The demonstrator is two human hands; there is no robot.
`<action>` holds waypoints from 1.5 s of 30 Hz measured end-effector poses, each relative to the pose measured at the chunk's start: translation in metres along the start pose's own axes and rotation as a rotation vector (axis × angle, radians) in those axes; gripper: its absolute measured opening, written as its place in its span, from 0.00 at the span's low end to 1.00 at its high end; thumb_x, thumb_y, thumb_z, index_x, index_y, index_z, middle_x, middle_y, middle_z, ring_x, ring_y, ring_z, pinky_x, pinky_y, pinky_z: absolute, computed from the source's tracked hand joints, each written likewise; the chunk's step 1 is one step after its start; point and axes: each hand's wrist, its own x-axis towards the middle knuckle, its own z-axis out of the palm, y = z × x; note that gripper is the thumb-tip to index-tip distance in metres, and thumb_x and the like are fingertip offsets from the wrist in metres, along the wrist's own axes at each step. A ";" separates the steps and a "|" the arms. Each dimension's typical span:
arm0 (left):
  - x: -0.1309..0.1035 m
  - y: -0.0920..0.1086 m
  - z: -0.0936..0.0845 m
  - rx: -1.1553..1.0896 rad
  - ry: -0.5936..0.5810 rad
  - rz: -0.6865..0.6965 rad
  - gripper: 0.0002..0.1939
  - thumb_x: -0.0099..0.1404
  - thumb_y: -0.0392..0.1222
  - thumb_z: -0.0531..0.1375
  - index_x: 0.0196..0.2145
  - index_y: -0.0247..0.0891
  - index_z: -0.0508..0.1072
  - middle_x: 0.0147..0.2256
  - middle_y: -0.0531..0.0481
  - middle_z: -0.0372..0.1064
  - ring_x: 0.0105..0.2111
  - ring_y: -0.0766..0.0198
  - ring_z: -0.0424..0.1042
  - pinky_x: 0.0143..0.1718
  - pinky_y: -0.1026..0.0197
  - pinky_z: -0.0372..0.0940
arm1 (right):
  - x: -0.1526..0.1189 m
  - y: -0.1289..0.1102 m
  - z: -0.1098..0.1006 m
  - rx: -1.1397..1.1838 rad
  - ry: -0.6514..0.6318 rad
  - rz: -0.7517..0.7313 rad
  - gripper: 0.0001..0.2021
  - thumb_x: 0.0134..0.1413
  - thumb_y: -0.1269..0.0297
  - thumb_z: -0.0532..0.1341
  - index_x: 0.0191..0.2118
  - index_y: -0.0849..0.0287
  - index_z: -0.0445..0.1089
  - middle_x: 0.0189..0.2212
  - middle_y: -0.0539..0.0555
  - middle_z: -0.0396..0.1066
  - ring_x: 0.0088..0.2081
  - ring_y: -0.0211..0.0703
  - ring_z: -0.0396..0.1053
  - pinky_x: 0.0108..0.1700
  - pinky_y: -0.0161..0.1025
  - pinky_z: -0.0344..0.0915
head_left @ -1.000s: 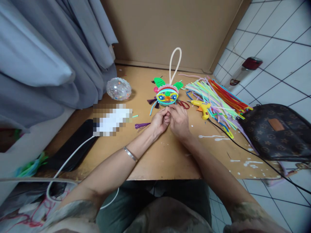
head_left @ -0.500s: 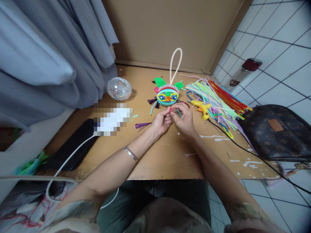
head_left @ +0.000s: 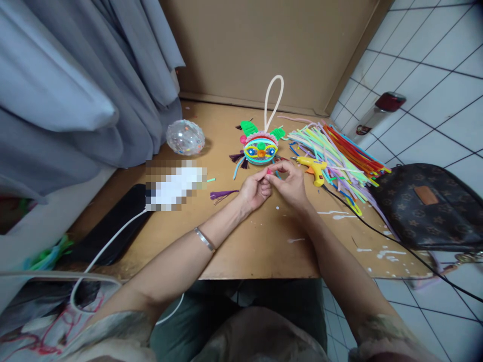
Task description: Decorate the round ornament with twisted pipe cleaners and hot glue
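One small pink piece [head_left: 269, 172], judged light, soft and best gripped by its edges, is pinched between left hand [head_left: 257, 191] and right hand [head_left: 293, 185], above the desk [head_left: 256, 251], before the animal-faced ornament [head_left: 261, 157].

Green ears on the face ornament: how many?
2: image-left ear and image-right ear, both atop the face ornament. Its back is hidden, so any there can't be counted.

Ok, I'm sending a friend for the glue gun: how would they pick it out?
On the brown table, find the heap of colourful strips, right of the person's right hand. The glue gun lies at that heap's left edge, pointing left. It's the one chunky, bright yellow, gun-shaped tool beside thin strips.
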 end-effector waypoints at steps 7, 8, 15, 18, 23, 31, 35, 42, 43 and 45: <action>0.000 0.002 0.000 -0.001 -0.008 0.006 0.12 0.71 0.32 0.58 0.28 0.32 0.68 0.19 0.59 0.55 0.14 0.79 0.51 0.15 0.75 0.45 | 0.007 0.001 -0.009 0.074 -0.046 0.074 0.03 0.45 0.67 0.70 0.29 0.54 0.78 0.32 0.50 0.80 0.39 0.46 0.75 0.46 0.45 0.70; 0.000 0.002 0.000 -0.003 -0.002 0.002 0.12 0.71 0.31 0.57 0.28 0.31 0.68 0.19 0.59 0.56 0.15 0.79 0.51 0.15 0.76 0.45 | 0.007 0.001 -0.010 0.087 -0.058 0.069 0.03 0.46 0.67 0.71 0.29 0.54 0.78 0.33 0.51 0.80 0.40 0.46 0.76 0.48 0.46 0.70; 0.001 0.004 -0.001 -0.045 0.020 -0.008 0.10 0.69 0.28 0.58 0.29 0.31 0.68 0.19 0.57 0.58 0.16 0.79 0.53 0.17 0.77 0.50 | 0.009 -0.002 -0.014 0.037 -0.106 -0.051 0.02 0.49 0.65 0.71 0.30 0.53 0.78 0.38 0.53 0.81 0.45 0.50 0.76 0.52 0.51 0.70; 0.000 0.004 0.001 -0.066 0.023 -0.017 0.10 0.70 0.28 0.57 0.29 0.32 0.68 0.19 0.58 0.57 0.15 0.79 0.52 0.15 0.76 0.47 | 0.008 -0.004 -0.013 -0.023 -0.129 -0.109 0.04 0.48 0.66 0.72 0.31 0.52 0.78 0.38 0.53 0.81 0.44 0.51 0.76 0.52 0.51 0.69; 0.000 0.003 0.001 -0.050 0.020 -0.035 0.14 0.73 0.30 0.52 0.28 0.32 0.68 0.18 0.58 0.54 0.14 0.78 0.51 0.14 0.75 0.46 | 0.006 -0.002 -0.011 -0.028 -0.096 -0.072 0.04 0.48 0.67 0.71 0.31 0.53 0.77 0.33 0.51 0.80 0.39 0.48 0.75 0.47 0.48 0.69; -0.003 0.004 0.001 -0.072 -0.042 -0.048 0.10 0.71 0.30 0.57 0.30 0.31 0.69 0.20 0.57 0.58 0.15 0.78 0.54 0.15 0.77 0.47 | 0.008 0.000 -0.013 0.077 -0.075 -0.033 0.02 0.50 0.64 0.70 0.30 0.54 0.78 0.34 0.52 0.81 0.40 0.48 0.76 0.47 0.48 0.71; -0.004 0.004 0.003 -0.080 -0.019 -0.055 0.13 0.74 0.31 0.54 0.29 0.31 0.69 0.20 0.56 0.58 0.15 0.79 0.54 0.15 0.78 0.48 | 0.009 -0.002 -0.014 0.089 -0.086 -0.032 0.02 0.48 0.66 0.71 0.29 0.53 0.78 0.34 0.52 0.81 0.40 0.47 0.76 0.47 0.48 0.71; -0.003 0.005 0.000 -0.022 -0.003 -0.024 0.13 0.72 0.30 0.54 0.28 0.31 0.69 0.18 0.58 0.55 0.15 0.78 0.51 0.15 0.76 0.46 | 0.007 -0.007 -0.009 0.115 -0.064 -0.032 0.04 0.47 0.68 0.71 0.27 0.53 0.77 0.33 0.51 0.81 0.39 0.46 0.77 0.49 0.48 0.72; -0.002 0.005 -0.001 -0.007 0.003 -0.008 0.12 0.71 0.29 0.55 0.28 0.31 0.68 0.18 0.58 0.55 0.15 0.78 0.50 0.15 0.76 0.46 | 0.006 -0.007 -0.008 0.116 -0.061 -0.033 0.05 0.47 0.68 0.71 0.27 0.53 0.77 0.33 0.51 0.81 0.39 0.46 0.77 0.49 0.48 0.72; -0.001 0.005 -0.002 0.017 0.011 0.021 0.11 0.70 0.28 0.56 0.28 0.31 0.68 0.18 0.58 0.55 0.15 0.78 0.49 0.15 0.75 0.45 | 0.006 -0.007 -0.007 0.112 -0.059 -0.032 0.04 0.47 0.68 0.72 0.28 0.53 0.77 0.33 0.51 0.81 0.39 0.46 0.77 0.49 0.48 0.72</action>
